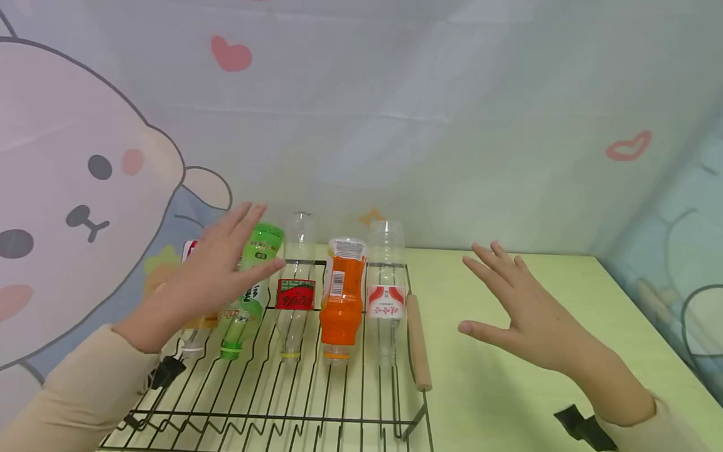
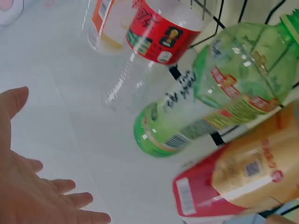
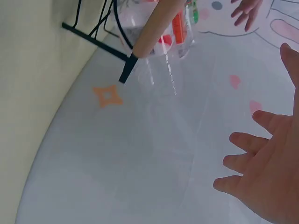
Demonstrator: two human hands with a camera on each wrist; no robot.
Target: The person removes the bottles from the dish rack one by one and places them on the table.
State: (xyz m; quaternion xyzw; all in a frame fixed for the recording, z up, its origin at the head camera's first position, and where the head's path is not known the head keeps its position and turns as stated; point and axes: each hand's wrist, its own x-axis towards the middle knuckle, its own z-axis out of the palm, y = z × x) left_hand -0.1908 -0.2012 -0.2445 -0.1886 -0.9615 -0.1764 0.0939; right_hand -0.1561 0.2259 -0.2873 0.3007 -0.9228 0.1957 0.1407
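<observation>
My left hand point(image 1: 217, 270) hovers with spread fingers over the left end of a black wire rack point(image 1: 265, 415). Several bottles lie on the rack, caps toward me. Partly behind that hand are a green bottle point(image 2: 233, 84) and a bottle with a red and tan label point(image 2: 233, 172). In the rack's middle is a clear bottle with a red label point(image 1: 296, 295), and beside it an orange bottle point(image 1: 342, 292). At the right end lies a clear bottle with a white and red label point(image 1: 386, 301). My right hand point(image 1: 525, 307), fingers apart, is over the table right of the rack, holding nothing.
A wooden handle point(image 1: 419, 342) runs along the rack's right side. The pale green table point(image 1: 565, 276) extends to the right. Behind stands a cloth backdrop point(image 1: 395, 125) printed with a cartoon bear and hearts. Dark wrist mounts show below both hands.
</observation>
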